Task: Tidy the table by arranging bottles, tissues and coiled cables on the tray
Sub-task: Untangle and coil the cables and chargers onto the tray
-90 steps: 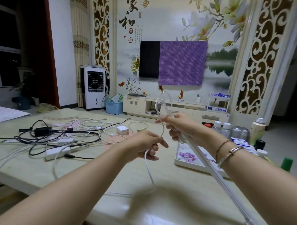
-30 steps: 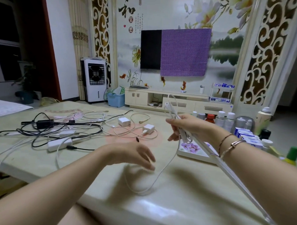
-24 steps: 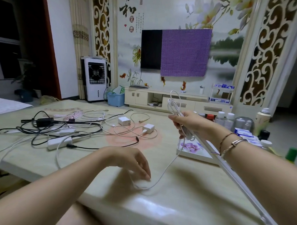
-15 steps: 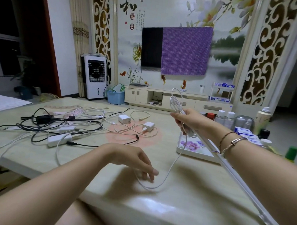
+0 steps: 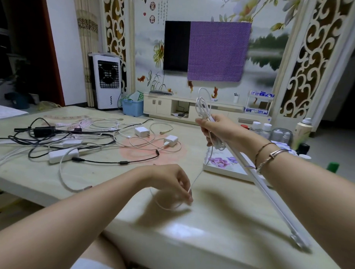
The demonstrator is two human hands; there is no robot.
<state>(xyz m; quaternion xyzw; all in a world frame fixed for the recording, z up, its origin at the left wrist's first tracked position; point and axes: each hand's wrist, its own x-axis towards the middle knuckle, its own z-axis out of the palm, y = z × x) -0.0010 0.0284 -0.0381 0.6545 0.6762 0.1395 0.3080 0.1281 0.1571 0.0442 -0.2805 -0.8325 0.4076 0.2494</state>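
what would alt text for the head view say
A right hand holds looped white cable and a long white bar above a table; the left hand pinches the cable's loose end. Tangled chargers lie left, a flowered tray right.

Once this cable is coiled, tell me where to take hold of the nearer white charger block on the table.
Pinch the white charger block across its two broad faces, coming from above. It lies flat with its cable looped around it, so a low side approach would snag the loops.
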